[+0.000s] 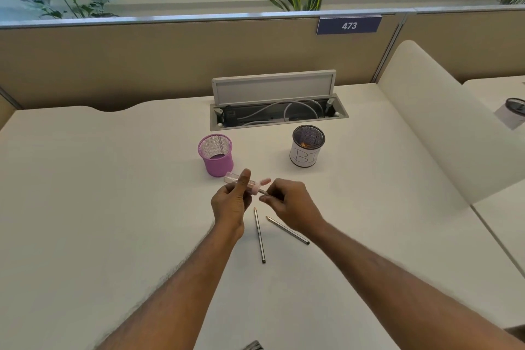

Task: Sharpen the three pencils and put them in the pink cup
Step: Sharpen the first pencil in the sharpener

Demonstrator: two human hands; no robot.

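Near: 2 spare pencils flat on surface, tips away; above them R hand grip pinches 3rd pencil, axis running left into sharpener wrapped in L hand grip; pink cup just beyond, L hand nearer.

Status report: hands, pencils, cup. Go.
Left hand grips sharpener; right hand pinches one pencil into it. Two pencils on table near hands. Pink cup upright, no pencils in it. Nothing between hands and cup.

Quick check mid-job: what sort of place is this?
Likely an open-plan office workstation: a tan fabric partition with a blue sign numbered 473, and an open grey cable hatch in the white desk.
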